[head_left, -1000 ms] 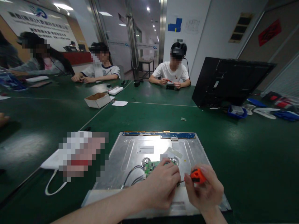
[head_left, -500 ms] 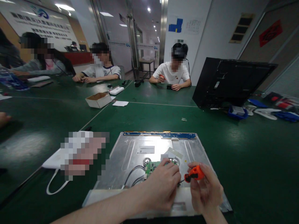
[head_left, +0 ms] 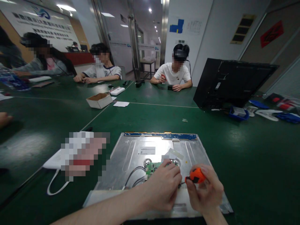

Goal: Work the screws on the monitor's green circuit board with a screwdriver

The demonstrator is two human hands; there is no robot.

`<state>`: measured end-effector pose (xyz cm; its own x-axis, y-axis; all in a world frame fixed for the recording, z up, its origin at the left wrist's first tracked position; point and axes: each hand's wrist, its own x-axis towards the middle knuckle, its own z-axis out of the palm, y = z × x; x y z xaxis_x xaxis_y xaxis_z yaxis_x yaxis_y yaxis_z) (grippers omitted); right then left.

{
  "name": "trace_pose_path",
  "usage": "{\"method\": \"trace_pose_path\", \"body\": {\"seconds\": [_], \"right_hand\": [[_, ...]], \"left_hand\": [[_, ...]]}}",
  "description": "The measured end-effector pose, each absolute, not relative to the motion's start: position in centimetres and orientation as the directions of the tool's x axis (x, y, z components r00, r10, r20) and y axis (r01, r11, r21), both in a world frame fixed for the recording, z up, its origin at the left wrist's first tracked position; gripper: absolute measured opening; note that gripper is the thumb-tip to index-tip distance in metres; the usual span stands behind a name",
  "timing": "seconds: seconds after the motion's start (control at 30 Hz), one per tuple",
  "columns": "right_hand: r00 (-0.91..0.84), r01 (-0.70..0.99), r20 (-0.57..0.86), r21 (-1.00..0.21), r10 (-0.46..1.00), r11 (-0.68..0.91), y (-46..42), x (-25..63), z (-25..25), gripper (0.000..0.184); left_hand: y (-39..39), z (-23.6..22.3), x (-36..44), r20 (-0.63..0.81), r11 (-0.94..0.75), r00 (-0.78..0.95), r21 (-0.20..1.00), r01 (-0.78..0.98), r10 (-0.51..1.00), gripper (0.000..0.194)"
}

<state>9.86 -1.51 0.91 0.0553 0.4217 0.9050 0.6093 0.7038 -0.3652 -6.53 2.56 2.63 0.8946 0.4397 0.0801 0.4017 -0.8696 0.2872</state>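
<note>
An LCD panel [head_left: 126, 156] lies with its bare metal back up on the green table, a narrow blue circuit strip [head_left: 182, 136] along its far edge. Over the green circuit board [head_left: 150, 168] in its middle, my left hand [head_left: 164, 184] is closed on the board's right part, hiding much of it; its fingertips are mostly out of sight. My right hand [head_left: 207, 190] pinches the orange and black handle of a screwdriver [head_left: 198, 175]. The thin shaft points left, and its tip disappears by my left fingers. Dark cables [head_left: 133, 175] loop from the board's left side.
To the left lies a white bag [head_left: 52, 161] with a strap, partly blurred out. Farther off stand an open carton [head_left: 99, 101] and a black monitor housing [head_left: 229, 82], with a blue tray [head_left: 239, 114] beside it. Several people sit across the table, one holding a red tool.
My right fingers have shifted round the screwdriver handle, and the handle has turned. My left hand stays on the circuit board. The person opposite has raised a red tool in one hand.
</note>
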Motion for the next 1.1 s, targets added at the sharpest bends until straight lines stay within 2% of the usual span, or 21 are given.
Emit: {"method": "trace_pose_path", "body": {"seconds": [0.2, 0.77, 1.1], "right_hand": [[0.086, 0.550, 0.878, -0.436, 0.471, 0.713, -1.8, 9.9, 0.1, 0.047], [0.105, 0.579, 0.885, -0.425, 0.454, 0.695, -1.7, 10.1, -0.5, 0.045], [0.098, 0.573, 0.892, -0.414, 0.442, 0.707, -1.7, 10.1, -0.7, 0.051]], "left_hand": [[2.5, 2.6, -6.6, 0.081, -0.862, 0.891, 0.305, 0.405, 0.447, 0.023], [2.5, 2.4, -6.5, 0.039, -0.866, 0.895, 0.276, 0.418, 0.444, 0.020], [2.4, 2.9, -6.4, 0.019, -0.859, 0.894, 0.285, 0.425, 0.448, 0.024]]}}
